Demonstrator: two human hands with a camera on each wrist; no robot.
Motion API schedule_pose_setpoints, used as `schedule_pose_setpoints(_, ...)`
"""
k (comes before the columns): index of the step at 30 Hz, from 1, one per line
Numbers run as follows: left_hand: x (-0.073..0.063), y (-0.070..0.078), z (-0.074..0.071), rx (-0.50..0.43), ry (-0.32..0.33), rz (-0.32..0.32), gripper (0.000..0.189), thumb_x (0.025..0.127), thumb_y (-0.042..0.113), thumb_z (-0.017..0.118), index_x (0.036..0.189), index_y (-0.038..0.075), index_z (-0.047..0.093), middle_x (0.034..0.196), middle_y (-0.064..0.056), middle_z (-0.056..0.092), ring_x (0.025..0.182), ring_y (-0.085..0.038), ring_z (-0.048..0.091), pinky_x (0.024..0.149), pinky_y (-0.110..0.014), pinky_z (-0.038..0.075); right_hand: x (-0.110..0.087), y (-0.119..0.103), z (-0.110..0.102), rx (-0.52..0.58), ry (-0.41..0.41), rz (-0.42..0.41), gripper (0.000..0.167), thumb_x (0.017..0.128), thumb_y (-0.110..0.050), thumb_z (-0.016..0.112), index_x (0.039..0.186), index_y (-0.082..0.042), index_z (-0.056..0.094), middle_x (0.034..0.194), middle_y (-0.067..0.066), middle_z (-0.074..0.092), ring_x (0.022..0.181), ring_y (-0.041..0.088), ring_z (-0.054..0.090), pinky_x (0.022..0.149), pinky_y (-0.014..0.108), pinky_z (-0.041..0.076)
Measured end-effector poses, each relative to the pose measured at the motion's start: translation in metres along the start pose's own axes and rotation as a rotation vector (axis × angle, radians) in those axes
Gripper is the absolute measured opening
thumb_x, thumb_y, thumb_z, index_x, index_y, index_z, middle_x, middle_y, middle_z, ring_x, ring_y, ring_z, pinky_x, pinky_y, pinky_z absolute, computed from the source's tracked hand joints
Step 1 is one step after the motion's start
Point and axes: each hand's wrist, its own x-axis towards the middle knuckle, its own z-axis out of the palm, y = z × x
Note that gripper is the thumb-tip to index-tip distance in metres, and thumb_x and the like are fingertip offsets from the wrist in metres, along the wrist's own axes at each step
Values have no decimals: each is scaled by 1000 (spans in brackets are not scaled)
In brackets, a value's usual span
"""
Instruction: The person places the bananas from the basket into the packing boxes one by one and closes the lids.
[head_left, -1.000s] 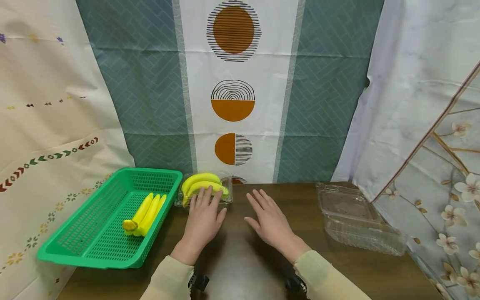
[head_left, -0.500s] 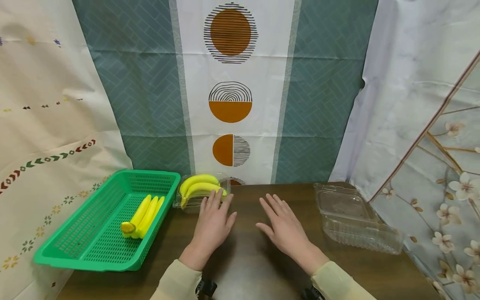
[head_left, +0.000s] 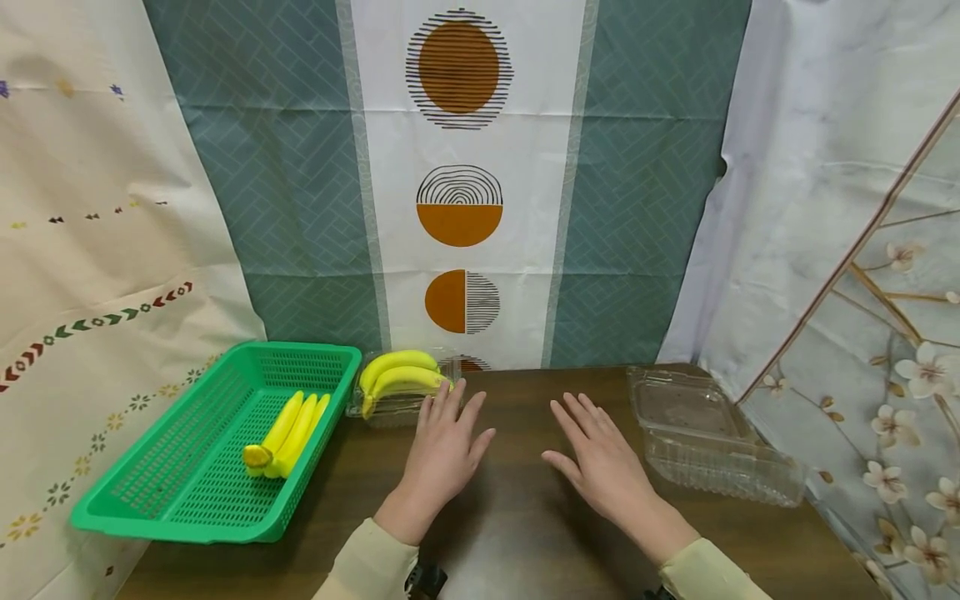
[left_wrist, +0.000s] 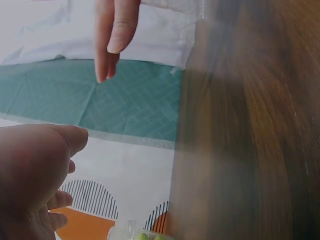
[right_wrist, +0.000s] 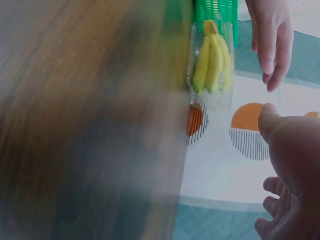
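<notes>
Both hands hover over the brown table in the head view, palms down with fingers extended, holding nothing. The left hand (head_left: pixel 441 454) is nearest to a bunch of yellow bananas (head_left: pixel 401 375) in a clear plastic container (head_left: pixel 390 410) at the back; its fingertips overlap the container's front corner in this view. My right hand (head_left: pixel 603 462) is to the right, between the left hand and an open clear clamshell box (head_left: pixel 720 458). A second bunch of bananas (head_left: pixel 288 433) lies in the green basket (head_left: pixel 187 527) at the left. In the right wrist view the packed bananas (right_wrist: pixel 212 60) appear whole.
The wooden table (head_left: pixel 502 533) runs back to a patterned curtain (head_left: pixel 637 208). Floral cloth (head_left: pixel 885 350) borders the right side, beside the clamshell box. A cream cloth (head_left: pixel 97 250) hangs at the left, next to the basket.
Both hands have drifted to the right and slightly toward the body, and the gap between them has widened. The basket, bananas and boxes stay in place; the head view has shifted a little.
</notes>
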Motion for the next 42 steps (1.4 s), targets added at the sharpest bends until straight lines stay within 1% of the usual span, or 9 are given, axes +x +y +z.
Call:
schedule_pose_setpoints(5, 3, 5, 1, -34, -20, -14, 61, 108, 43, 73, 159, 13, 58, 172, -22, 42, 164, -46, 27, 129, -69, 22, -7, 8, -4, -22, -6, -4, 82, 104, -46, 77, 167, -5, 47, 170, 23, 44, 162, 43, 34, 128, 61, 30)
schedule_pose_setpoints(17, 8, 19, 5, -68, -39, 19, 62, 109, 44, 71, 161, 12, 57, 172, -21, 42, 163, -47, 28, 129, -69, 22, -24, 25, -18, -30, -8, 35, 82, 104, -45, 77, 169, -7, 45, 171, 22, 43, 162, 44, 33, 127, 64, 29)
schedule_pose_setpoints(21, 9, 24, 8, -67, -40, 37, 62, 109, 44, 70, 161, 12, 56, 172, -21, 42, 163, -46, 29, 129, -68, 23, -30, 32, -22, -44, 4, 46, 82, 104, -45, 76, 169, -7, 44, 172, 22, 41, 162, 44, 32, 131, 58, 25)
schedule_pose_setpoints(25, 12, 28, 9, -67, -34, 47, 62, 110, 46, 70, 161, 13, 56, 172, -20, 42, 163, -45, 28, 130, -68, 22, -36, 36, -27, -64, 47, 27, 84, 103, -44, 78, 170, -8, 43, 173, 21, 40, 162, 43, 31, 134, 50, 18)
schedule_pose_setpoints(30, 14, 32, 11, -64, -28, 59, 62, 110, 46, 69, 161, 13, 56, 172, -19, 43, 163, -45, 30, 130, -67, 21, -41, 36, -35, -85, 103, -31, 83, 101, -44, 80, 168, -7, 46, 172, 21, 42, 161, 42, 34, 133, 51, 25)
schedule_pose_setpoints(32, 14, 33, 13, -67, -30, 65, 63, 110, 46, 69, 162, 13, 56, 172, -19, 43, 162, -46, 31, 129, -68, 22, -42, 35, -37, -84, 115, -43, 82, 102, -45, 79, 167, -7, 47, 171, 21, 43, 161, 41, 35, 134, 47, 21)
schedule_pose_setpoints(37, 16, 36, 16, -80, -38, 72, 63, 110, 45, 70, 161, 13, 56, 172, -20, 43, 163, -46, 30, 129, -68, 23, -43, 39, -44, -101, 145, -79, 79, 108, -56, 65, 167, -6, 47, 171, 21, 44, 162, 39, 33, 135, 38, 11)
schedule_pose_setpoints(39, 17, 38, 16, -83, -38, 71, 63, 110, 46, 70, 162, 13, 56, 172, -19, 43, 163, -45, 30, 130, -68, 21, -42, 41, -48, -111, 162, -91, 79, 110, -59, 59, 167, -6, 47, 170, 22, 44, 163, 38, 32, 136, 39, 11)
schedule_pose_setpoints(42, 19, 42, 15, -87, -41, 73, 63, 110, 46, 69, 162, 14, 56, 172, -19, 42, 163, -44, 29, 130, -67, 20, -41, 46, -54, -120, 185, -87, 80, 110, -61, 57, 167, -6, 47, 170, 23, 45, 163, 38, 32, 136, 41, 10)
